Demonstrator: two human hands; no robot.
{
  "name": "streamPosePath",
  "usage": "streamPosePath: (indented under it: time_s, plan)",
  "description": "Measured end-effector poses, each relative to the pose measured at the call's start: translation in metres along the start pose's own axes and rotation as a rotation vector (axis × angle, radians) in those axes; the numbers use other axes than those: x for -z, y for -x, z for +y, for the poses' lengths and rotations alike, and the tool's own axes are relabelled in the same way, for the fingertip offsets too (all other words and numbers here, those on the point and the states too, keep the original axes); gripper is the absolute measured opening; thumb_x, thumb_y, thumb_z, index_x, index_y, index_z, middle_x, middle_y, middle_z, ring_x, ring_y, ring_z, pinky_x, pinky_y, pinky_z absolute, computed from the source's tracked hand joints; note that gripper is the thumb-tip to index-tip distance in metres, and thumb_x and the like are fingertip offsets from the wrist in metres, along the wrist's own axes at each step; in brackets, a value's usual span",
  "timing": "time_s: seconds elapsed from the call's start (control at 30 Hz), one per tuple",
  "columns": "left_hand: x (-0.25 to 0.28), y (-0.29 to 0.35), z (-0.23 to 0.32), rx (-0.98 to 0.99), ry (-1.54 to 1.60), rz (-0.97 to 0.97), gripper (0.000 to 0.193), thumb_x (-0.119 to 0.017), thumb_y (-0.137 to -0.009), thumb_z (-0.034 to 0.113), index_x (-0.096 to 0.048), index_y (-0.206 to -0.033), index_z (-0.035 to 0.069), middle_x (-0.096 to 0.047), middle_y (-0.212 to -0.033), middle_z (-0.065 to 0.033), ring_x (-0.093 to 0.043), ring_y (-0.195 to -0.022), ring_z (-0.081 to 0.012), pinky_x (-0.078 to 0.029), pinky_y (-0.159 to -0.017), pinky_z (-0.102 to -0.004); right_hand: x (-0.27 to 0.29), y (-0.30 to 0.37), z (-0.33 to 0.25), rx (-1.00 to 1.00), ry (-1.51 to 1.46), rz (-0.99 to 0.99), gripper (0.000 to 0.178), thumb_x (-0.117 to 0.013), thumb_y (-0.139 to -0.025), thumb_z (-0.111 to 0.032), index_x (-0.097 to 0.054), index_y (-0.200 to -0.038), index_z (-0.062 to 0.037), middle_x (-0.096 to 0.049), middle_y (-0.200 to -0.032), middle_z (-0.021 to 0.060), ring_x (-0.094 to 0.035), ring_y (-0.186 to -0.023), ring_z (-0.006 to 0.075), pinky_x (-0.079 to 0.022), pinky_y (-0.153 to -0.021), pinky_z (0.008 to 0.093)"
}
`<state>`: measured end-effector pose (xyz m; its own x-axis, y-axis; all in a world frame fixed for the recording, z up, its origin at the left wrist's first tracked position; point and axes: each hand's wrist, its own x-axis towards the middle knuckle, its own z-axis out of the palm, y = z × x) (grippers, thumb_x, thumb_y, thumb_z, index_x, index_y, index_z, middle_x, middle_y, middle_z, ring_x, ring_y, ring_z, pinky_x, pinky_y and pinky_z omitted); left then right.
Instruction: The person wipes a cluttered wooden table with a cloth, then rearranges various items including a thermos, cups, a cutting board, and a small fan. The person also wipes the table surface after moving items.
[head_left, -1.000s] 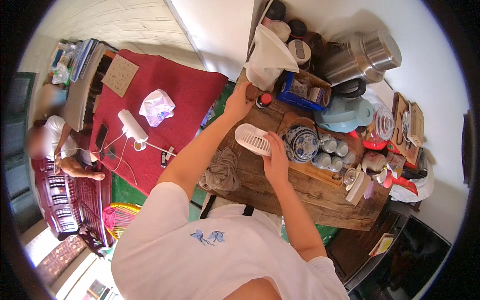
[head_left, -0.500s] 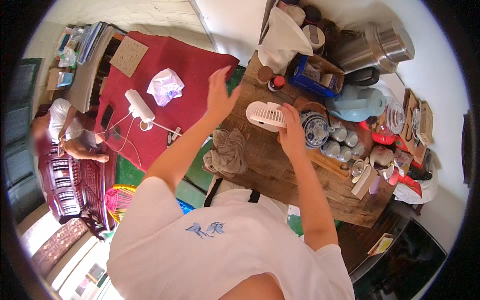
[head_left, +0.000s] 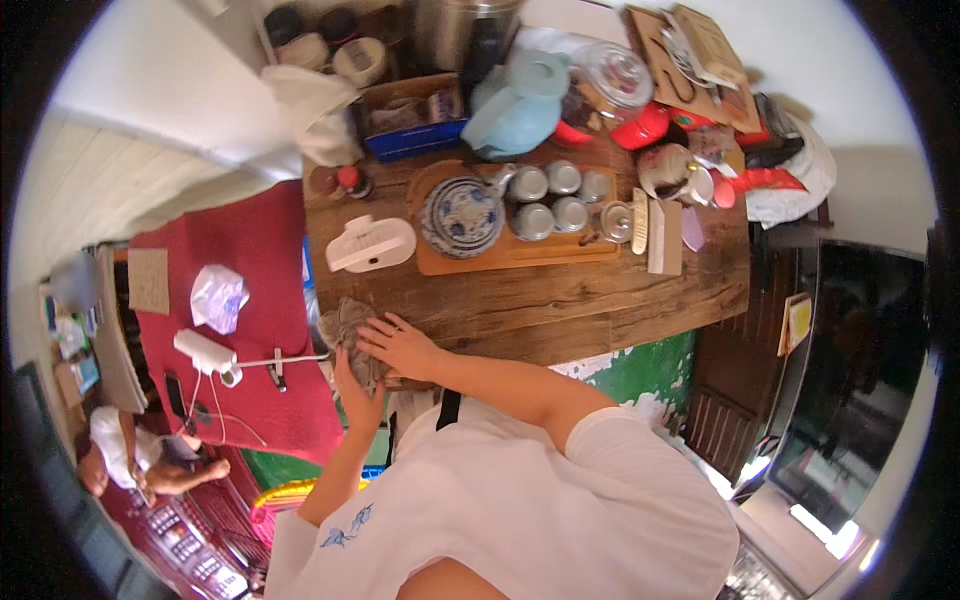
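A crumpled grey-brown cloth lies at the table's near left edge, and both my hands are on it. My left hand holds its near side, the fingers partly hidden against the folds. My right hand rests over its right side with the fingers stretched out and spread. Beyond the cloth, a small white fan-like device lies flat on the wooden table, touched by neither hand. To its right a wooden tea tray carries a blue-and-white teapot and several upturned cups.
Behind the tray stand a blue box and a light blue jug. A small red-capped bottle is at the back left. On the left, a red-covered table bears a white power strip. A person sits beyond it.
My right hand has let go of the white device, now lying on the table, and come down to the cloth. My left hand has also reached the cloth. The view has turned right.
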<state>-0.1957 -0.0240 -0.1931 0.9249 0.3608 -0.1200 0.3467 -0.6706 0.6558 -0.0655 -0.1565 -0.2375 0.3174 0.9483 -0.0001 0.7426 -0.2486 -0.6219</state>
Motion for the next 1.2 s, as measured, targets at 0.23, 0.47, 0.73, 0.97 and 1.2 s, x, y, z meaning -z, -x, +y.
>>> streamPosePath:
  time_s: [0.23,0.47,0.73,0.97,1.2]
  plan:
    - [-0.037,-0.01,0.04,-0.421,-0.208,-0.294,0.059,-0.071,-0.073,0.002,-0.053,-0.129,0.009,-0.048,-0.139,-0.0128,-0.043,-0.13,-0.0367,-0.035,-0.105,-0.0493,0.045,0.1,0.034,-0.217,0.187,0.044,0.059,-0.075,-0.076,-0.033,-0.057,-0.128,-0.011,-0.047,-0.138,0.0093,-0.034,-0.136,0.0314,-0.015,-0.118,0.0538]
    - [-0.186,-0.036,0.198,-0.86,-0.265,-0.54,0.049,-0.066,-0.078,0.007,-0.057,-0.125,0.011,-0.049,-0.139,-0.0098,-0.045,-0.125,-0.0335,-0.038,-0.1,-0.0502,0.083,0.313,0.072,-0.783,0.185,0.202,0.066,-0.075,-0.074,-0.031,-0.049,-0.132,-0.0098,-0.043,-0.138,0.0098,-0.032,-0.137,0.0316,-0.017,-0.116,0.0534]
    - [-0.389,0.006,0.387,-1.166,-0.301,-0.604,0.056,-0.067,-0.076,0.008,-0.055,-0.131,0.012,-0.045,-0.143,-0.008,-0.045,-0.123,-0.0291,-0.038,-0.099,-0.0448,0.11,0.555,0.13,-1.247,0.254,0.357,0.077,-0.077,-0.072,-0.031,-0.043,-0.138,-0.0095,-0.035,-0.146,0.0092,-0.026,-0.141,0.0332,-0.014,-0.115,0.0571]
    - [-0.447,0.021,0.483,-1.044,-0.441,-0.645,0.066,-0.067,-0.081,0.013,-0.042,-0.142,0.011,-0.037,-0.148,-0.0127,-0.04,-0.13,-0.034,-0.036,-0.106,-0.0484,0.154,0.601,0.165,-1.239,0.046,0.682,0.082,-0.068,-0.081,-0.03,-0.028,-0.151,-0.0102,-0.02,-0.157,0.0142,-0.018,-0.145,0.036,-0.014,-0.115,0.0572]
    - [-0.482,0.004,0.502,-1.137,-0.403,-0.662,0.071,-0.073,-0.079,0.022,-0.043,-0.143,0.011,-0.039,-0.148,-0.0137,-0.04,-0.131,-0.0364,-0.04,-0.103,-0.0505,0.156,0.619,0.208,-1.305,0.246,0.502,0.083,-0.066,-0.084,-0.037,-0.026,-0.15,-0.0066,-0.015,-0.159,0.0156,-0.012,-0.147,0.0372,-0.012,-0.115,0.0586]
